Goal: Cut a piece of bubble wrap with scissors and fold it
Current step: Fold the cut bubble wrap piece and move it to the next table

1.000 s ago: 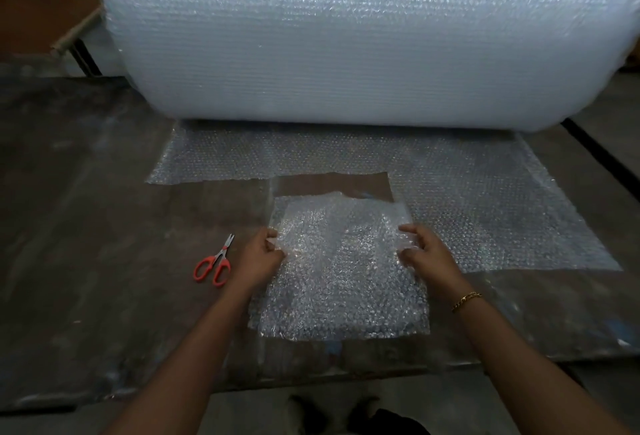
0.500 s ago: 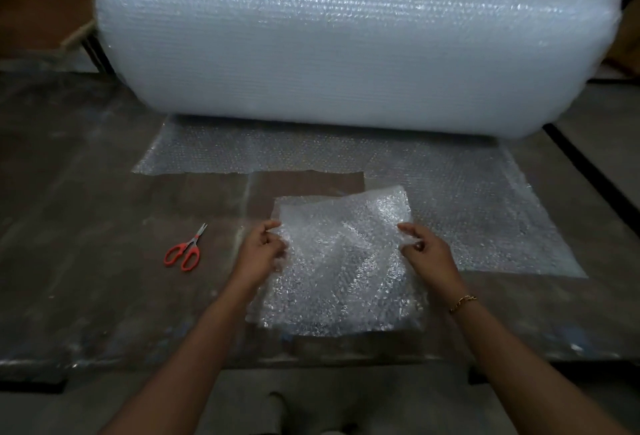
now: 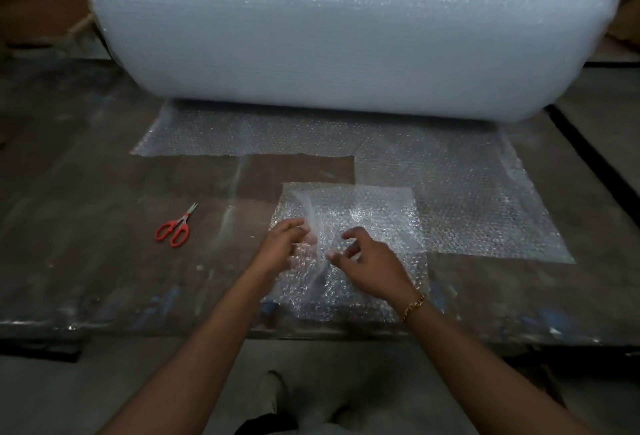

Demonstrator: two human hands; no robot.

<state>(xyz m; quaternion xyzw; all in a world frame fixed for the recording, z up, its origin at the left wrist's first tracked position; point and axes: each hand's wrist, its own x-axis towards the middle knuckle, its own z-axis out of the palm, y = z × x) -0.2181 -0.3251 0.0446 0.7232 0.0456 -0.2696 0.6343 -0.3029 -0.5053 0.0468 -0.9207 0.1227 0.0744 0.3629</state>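
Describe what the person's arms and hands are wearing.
Both forearms are bare, with no sleeves in view, and neither the left hand nor the right hand has a glove. The only item worn is a thin gold-coloured chain bracelet on the right wrist.

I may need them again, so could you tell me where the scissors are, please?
Head view: the scissors lie on the table, left of the left hand and the cut piece.

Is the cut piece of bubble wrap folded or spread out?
Spread out: the cut piece lies mostly flat on the table, no edge turned over; only a ridge lifts at the left hand.
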